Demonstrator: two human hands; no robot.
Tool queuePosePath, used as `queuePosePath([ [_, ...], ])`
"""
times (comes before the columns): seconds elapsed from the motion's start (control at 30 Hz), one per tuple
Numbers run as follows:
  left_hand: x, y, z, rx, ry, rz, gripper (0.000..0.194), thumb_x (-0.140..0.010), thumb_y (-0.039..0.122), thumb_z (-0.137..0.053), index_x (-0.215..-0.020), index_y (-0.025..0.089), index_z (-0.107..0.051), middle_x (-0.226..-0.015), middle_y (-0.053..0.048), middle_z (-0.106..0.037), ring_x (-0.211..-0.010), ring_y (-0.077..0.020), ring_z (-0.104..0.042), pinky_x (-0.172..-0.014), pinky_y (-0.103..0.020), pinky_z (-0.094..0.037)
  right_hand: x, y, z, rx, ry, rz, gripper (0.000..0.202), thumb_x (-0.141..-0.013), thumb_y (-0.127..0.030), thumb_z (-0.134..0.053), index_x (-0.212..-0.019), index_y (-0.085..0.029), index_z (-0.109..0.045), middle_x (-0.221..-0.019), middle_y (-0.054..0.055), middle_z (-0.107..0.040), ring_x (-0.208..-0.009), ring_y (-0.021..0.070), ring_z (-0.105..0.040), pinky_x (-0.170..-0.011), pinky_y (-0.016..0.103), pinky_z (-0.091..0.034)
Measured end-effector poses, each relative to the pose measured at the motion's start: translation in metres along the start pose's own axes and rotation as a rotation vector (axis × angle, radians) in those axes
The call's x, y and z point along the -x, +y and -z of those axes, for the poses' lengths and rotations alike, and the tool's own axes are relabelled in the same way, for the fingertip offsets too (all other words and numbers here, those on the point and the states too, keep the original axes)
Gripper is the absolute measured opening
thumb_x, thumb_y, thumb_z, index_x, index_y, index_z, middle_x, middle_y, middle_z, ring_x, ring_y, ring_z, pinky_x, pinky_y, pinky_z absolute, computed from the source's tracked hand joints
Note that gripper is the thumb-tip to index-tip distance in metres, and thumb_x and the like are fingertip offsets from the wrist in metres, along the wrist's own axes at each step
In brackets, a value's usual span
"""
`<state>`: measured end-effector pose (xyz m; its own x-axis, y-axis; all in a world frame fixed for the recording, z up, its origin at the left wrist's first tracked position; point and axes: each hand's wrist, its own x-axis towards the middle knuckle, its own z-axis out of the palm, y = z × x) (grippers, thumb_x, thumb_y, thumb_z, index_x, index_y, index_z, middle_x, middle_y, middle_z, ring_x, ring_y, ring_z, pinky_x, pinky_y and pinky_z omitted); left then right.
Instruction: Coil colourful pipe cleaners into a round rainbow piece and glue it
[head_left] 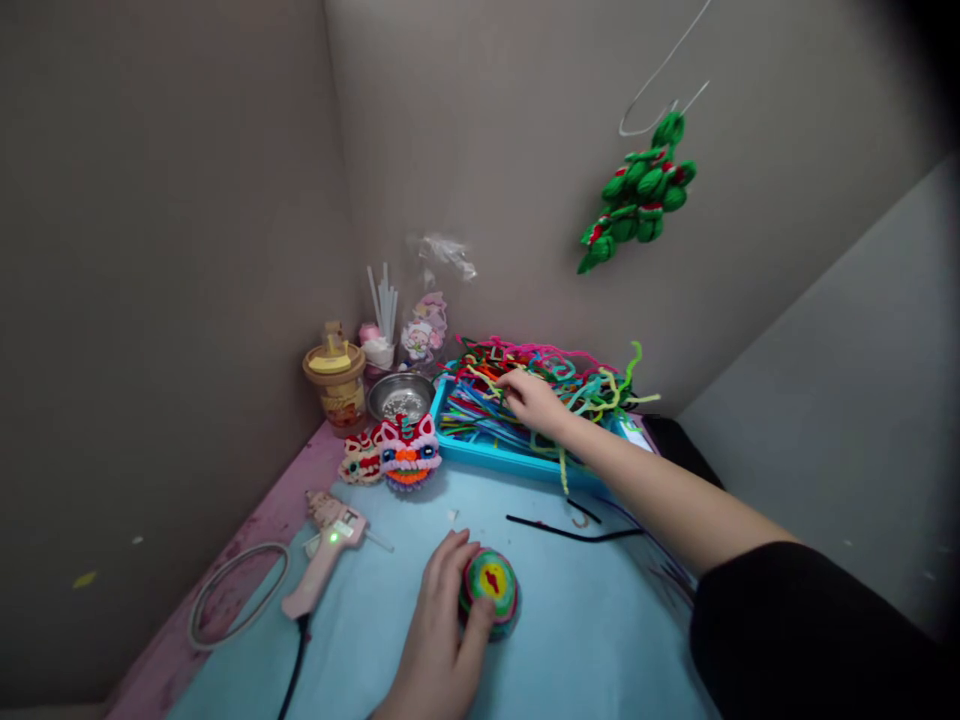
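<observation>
My left hand (448, 615) is closed around the side of a round pipe-cleaner piece (491, 585) with green, yellow and red rings, low over the blue mat. Its thumb rests on the front edge of the piece, fingers behind. Over a blue tray (487, 457) heaped with colourful pipe cleaners (547, 362), my right hand (534, 400) reaches in from the right. The right fingertips are pinched together at a pale yellow strand; their far side is hidden. Black pipe-cleaner pieces (577, 533) lie on the mat between the tray and my left hand.
A pink glue gun (326, 565) with a green light lies on the left, its cord trailing forward, beside a pale coiled cable (201, 610). Lion-head figures (407, 455), a metal bowl (401, 395) and a lidded cup (341, 385) stand behind. A green bundle (637, 195) hangs at upper right.
</observation>
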<state>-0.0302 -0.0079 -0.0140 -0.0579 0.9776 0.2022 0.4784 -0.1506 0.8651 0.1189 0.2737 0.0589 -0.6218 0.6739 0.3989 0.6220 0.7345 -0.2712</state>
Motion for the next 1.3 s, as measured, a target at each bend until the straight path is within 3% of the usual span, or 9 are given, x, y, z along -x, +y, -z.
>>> queuePosePath([
  [0.07, 0.000, 0.000, 0.000, -0.001, -0.008, 0.005, 0.038, -0.087, 0.029, -0.046, -0.124, 0.020, -0.048, -0.136, -0.015, -0.041, -0.128, -0.0260, -0.037, -0.104, -0.049, -0.034, 0.000, -0.011, -0.004, -0.107, 0.024, 0.006, 0.028, -0.076, -0.008, -0.041, -0.092, -0.016, -0.063, -0.093, 0.007, -0.065, -0.088, 0.0165, -0.059, -0.082, 0.027, -0.044],
  [0.2, 0.000, 0.000, 0.000, 0.024, 0.006, -0.002, 0.037, -0.086, 0.028, -0.047, -0.122, 0.020, -0.049, -0.135, -0.015, -0.042, -0.127, -0.0259, -0.038, -0.103, -0.048, -0.035, -0.001, -0.023, -0.018, -0.188, -0.235, -0.019, 0.029, -0.077, -0.008, -0.043, -0.093, -0.019, -0.065, -0.092, 0.003, -0.068, -0.086, 0.0147, -0.061, -0.080, 0.024, -0.045],
  [0.3, 0.000, -0.001, 0.000, 0.027, 0.011, -0.003, 0.037, -0.086, 0.029, -0.047, -0.122, 0.020, -0.049, -0.135, -0.014, -0.042, -0.128, -0.0257, -0.038, -0.103, -0.048, -0.035, -0.003, -0.021, -0.027, -0.073, -0.326, -0.161, 0.029, -0.079, -0.009, -0.045, -0.098, -0.018, -0.064, -0.102, 0.005, -0.067, -0.094, 0.0166, -0.061, -0.084, 0.025, -0.044],
  [0.43, 0.000, 0.000, 0.000, 0.022, 0.005, 0.004, 0.038, -0.087, 0.028, -0.046, -0.124, 0.020, -0.048, -0.137, -0.014, -0.040, -0.129, -0.0257, -0.036, -0.104, -0.048, -0.034, -0.007, -0.013, -0.027, 0.056, -0.327, -0.286, 0.030, -0.081, -0.011, -0.044, -0.102, -0.016, -0.064, -0.105, 0.009, -0.067, -0.097, 0.0200, -0.061, -0.084, 0.025, -0.044],
  [0.77, 0.003, -0.003, -0.003, 0.083, 0.023, 0.044, 0.048, -0.085, 0.028, -0.048, -0.131, 0.017, -0.039, -0.136, -0.016, -0.041, -0.128, -0.0273, -0.037, -0.105, -0.050, -0.032, -0.011, 0.000, -0.030, 0.292, -0.337, -0.334, 0.053, -0.079, -0.014, -0.049, -0.131, -0.020, -0.044, -0.104, 0.013, -0.066, -0.091, 0.0234, -0.063, -0.077, 0.028, -0.044],
  [0.9, 0.003, -0.002, -0.003, 0.118, -0.015, 0.097, 0.049, -0.086, 0.030, -0.046, -0.132, 0.016, -0.037, -0.138, -0.016, -0.039, -0.129, -0.0272, -0.036, -0.106, -0.050, -0.030, -0.012, -0.002, -0.033, 0.321, -0.294, -0.337, 0.039, -0.081, -0.017, -0.047, -0.119, -0.022, -0.055, -0.098, 0.010, -0.067, -0.086, 0.0220, -0.063, -0.072, 0.026, -0.044],
  [1.03, 0.002, 0.000, -0.003, 0.137, -0.016, 0.109, 0.050, -0.085, 0.030, -0.048, -0.132, 0.016, -0.037, -0.137, -0.016, -0.039, -0.128, -0.0278, -0.036, -0.106, -0.050, -0.029, -0.018, -0.005, -0.038, 0.263, -0.294, -0.261, 0.027, -0.080, -0.016, -0.048, -0.099, -0.023, -0.066, -0.100, 0.006, -0.067, -0.093, 0.0196, -0.061, -0.079, 0.024, -0.042],
  [1.2, 0.002, 0.002, -0.001, 0.140, -0.038, 0.130, 0.051, -0.085, 0.031, -0.047, -0.132, 0.015, -0.036, -0.138, -0.017, -0.038, -0.129, -0.0275, -0.035, -0.107, -0.049, -0.029, -0.030, -0.014, -0.044, 0.171, -0.219, -0.146, 0.025, -0.084, -0.020, -0.046, -0.097, -0.022, -0.067, -0.104, 0.005, -0.065, -0.094, 0.0163, -0.060, -0.082, 0.022, -0.042],
  [1.3, 0.002, 0.003, 0.000, 0.139, -0.043, 0.128, 0.050, -0.085, 0.031, -0.047, -0.132, 0.014, -0.037, -0.137, -0.017, -0.039, -0.129, -0.0275, -0.035, -0.106, -0.049, -0.029, -0.035, -0.022, -0.046, 0.188, -0.262, -0.093, 0.022, -0.082, -0.020, -0.049, -0.093, -0.022, -0.068, -0.103, 0.005, -0.063, -0.092, 0.0167, -0.059, -0.078, 0.022, -0.043],
])
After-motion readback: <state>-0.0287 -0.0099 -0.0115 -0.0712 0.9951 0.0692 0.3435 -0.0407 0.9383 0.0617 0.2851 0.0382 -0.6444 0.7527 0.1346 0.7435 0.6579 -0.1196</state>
